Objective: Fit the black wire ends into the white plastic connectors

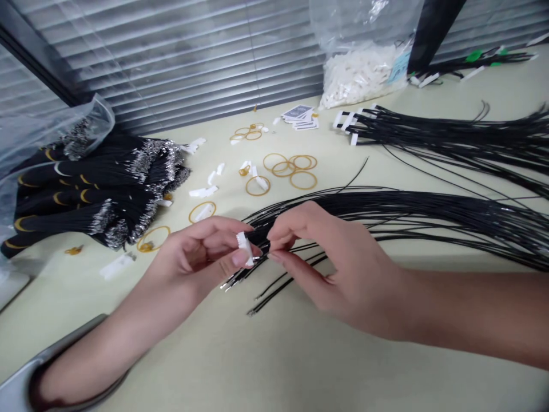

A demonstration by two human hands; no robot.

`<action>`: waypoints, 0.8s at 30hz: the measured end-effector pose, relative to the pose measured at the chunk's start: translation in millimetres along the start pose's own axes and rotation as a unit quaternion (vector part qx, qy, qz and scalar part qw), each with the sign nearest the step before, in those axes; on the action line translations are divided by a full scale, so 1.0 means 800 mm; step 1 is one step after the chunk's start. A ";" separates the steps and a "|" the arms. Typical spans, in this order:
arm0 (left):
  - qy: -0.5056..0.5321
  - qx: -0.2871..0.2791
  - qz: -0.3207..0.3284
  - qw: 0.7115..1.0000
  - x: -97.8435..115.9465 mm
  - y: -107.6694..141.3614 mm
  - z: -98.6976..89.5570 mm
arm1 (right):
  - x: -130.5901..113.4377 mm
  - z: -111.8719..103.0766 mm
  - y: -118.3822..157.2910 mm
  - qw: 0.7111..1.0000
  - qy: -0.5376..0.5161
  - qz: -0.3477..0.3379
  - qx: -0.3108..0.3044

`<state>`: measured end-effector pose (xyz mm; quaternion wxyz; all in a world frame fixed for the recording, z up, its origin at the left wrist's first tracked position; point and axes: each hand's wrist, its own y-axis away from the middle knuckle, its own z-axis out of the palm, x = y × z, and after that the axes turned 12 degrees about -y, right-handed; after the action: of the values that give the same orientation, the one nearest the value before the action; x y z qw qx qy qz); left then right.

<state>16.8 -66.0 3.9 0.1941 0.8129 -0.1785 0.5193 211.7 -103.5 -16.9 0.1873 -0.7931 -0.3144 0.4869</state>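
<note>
I have the white connector (245,248) in the left hand (191,258), pinched between thumb and fingers above the pale table (343,366), near the tips of the wire bundle (412,209). I judge it light, stiff plastic, smooth enough to slip if squeezed off-centre, so I would take it by its long sides and keep my fingertips off its openings. The right hand (338,266) has thumb and forefinger drawn together just beside it, apparently on a black wire (263,253), though the fingers hide too much for me to be certain. That wire should be thin and springy, best held close behind its end so it cannot bow. The left hand reaches up from the lower left, palm turned inward; the right comes in almost level, knuckles up and fingers curled
</note>
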 end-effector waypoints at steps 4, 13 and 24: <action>0.003 -0.009 0.001 1.000 -0.003 -0.001 0.000 | 0.003 -0.001 0.000 1.000 -0.001 -0.005 -0.005; -0.023 -0.010 0.006 1.000 -0.003 -0.001 -0.002 | -0.002 0.002 -0.001 1.000 -0.008 -0.001 -0.009; -0.011 0.000 0.005 1.000 0.008 0.001 0.011 | 0.007 0.005 0.004 0.995 0.014 -0.046 -0.088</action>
<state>25.8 -71.6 6.9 0.1891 0.8177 -0.1849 0.5113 210.7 -101.7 -24.3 0.1433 -0.7979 -0.3890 0.4377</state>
